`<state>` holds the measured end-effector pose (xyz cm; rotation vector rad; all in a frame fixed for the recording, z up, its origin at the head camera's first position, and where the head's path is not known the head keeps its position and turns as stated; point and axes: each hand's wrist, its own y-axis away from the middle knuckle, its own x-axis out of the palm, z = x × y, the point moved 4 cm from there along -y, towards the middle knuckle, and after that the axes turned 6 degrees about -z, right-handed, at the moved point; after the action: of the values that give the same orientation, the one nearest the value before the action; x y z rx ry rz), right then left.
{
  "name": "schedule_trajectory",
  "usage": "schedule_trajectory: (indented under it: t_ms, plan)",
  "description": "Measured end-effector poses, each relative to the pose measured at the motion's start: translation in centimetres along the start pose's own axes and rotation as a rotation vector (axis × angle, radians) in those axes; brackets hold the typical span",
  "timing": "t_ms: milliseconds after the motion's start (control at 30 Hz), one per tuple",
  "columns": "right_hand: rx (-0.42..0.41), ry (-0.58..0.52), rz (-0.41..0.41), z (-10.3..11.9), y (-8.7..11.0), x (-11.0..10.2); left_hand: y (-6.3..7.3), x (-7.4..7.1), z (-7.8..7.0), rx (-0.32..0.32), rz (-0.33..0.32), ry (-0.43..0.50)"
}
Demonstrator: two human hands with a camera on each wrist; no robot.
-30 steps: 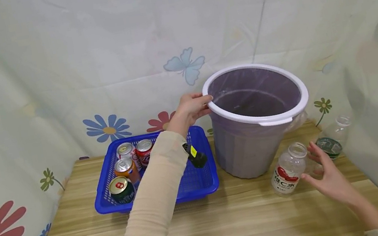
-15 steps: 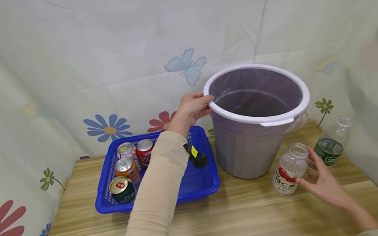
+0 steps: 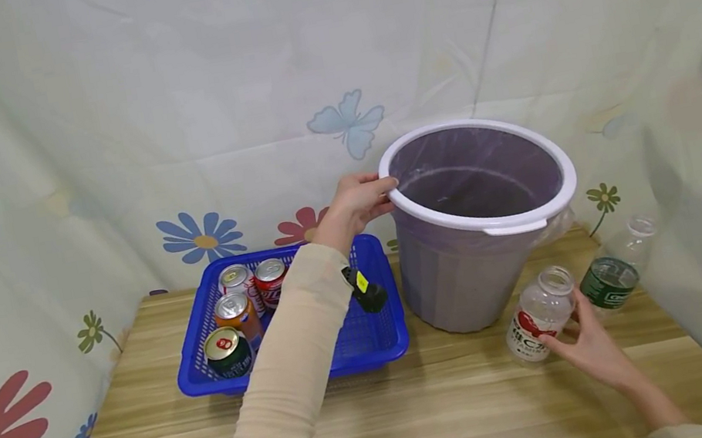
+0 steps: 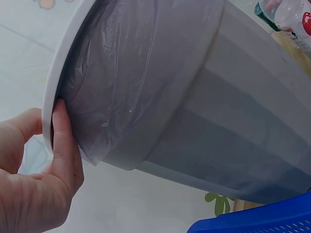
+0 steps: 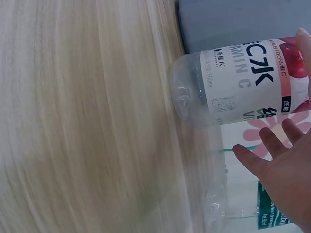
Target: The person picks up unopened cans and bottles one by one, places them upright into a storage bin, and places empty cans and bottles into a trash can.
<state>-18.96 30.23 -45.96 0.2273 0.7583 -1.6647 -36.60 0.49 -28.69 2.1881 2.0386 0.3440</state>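
My left hand (image 3: 358, 202) pinches the white rim (image 3: 389, 193) of a grey waste bin (image 3: 461, 285) lined with a clear bag. In the left wrist view, its fingers (image 4: 62, 141) reach inside the rim and the thumb stays outside. A clear plastic bottle (image 3: 538, 319) with a white and red label stands right of the bin, without a cap. My right hand (image 3: 592, 345) is spread around its right side, thumb over the label. In the right wrist view, the other visible fingers (image 5: 250, 158) lie loosely extended beside the bottle, with a small gap.
A second clear bottle (image 3: 611, 275) with a green label stands at the right, by the curtain. Left of the bin, a blue basket (image 3: 396, 336) holds several drink cans (image 3: 237, 313). A flowered curtain (image 3: 200, 120) backs the wooden table (image 3: 444, 429).
My right hand has moved left and in around the red-labelled bottle, its thumb sliding over the label. The left hand, the bin and the bottle keep their places.
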Motion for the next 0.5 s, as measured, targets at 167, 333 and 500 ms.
schedule_trajectory:
  t_ms: [167,333,500]
  plan:
    - [0.001,-0.015,-0.002,-0.31,-0.09,0.33,-0.06,0.01,-0.05,0.000,0.000,0.004]
    - [0.030,-0.036,0.004,-0.28,-0.06,0.70,-0.02,0.03,-0.10,0.002,0.002,-0.003]
    - [0.069,0.004,0.022,-0.24,0.09,0.99,0.05,0.06,-0.06,0.004,0.000,-0.012]
